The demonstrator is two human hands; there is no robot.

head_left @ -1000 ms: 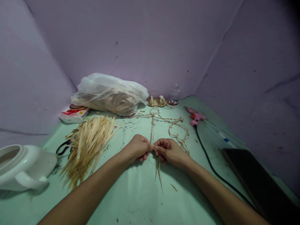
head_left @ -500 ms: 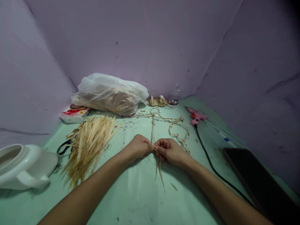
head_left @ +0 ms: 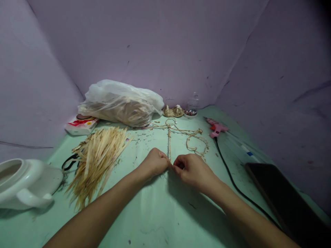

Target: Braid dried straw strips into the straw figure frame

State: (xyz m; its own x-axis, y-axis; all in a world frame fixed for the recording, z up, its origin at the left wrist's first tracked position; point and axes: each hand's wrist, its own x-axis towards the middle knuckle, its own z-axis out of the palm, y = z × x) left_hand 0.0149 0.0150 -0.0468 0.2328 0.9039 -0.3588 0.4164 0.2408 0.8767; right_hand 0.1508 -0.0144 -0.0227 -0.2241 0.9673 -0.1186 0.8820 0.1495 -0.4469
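A twisted cord (head_left: 169, 143) of pale plant fibre runs down the middle of the counter (head_left: 144, 220), its near end between the two hands. The left hand (head_left: 157, 162) has a closed grip, pinching that end between thumb and curled fingers. The right hand (head_left: 192, 171) meets it from the right, its grip narrow, thumb and forefinger pinched on the fibre at the same spot. At its far end the cord meets a crosswise length of cord, and a loose coil (head_left: 198, 143) lies far of the right hand. To the left is a sheaf of flat fibre strips (head_left: 99, 158), with a translucent plastic bag (head_left: 121, 103) farther back. On the right lie a pink glue gun (head_left: 216, 128) and, nearer, a dark flat slab (head_left: 279, 196).
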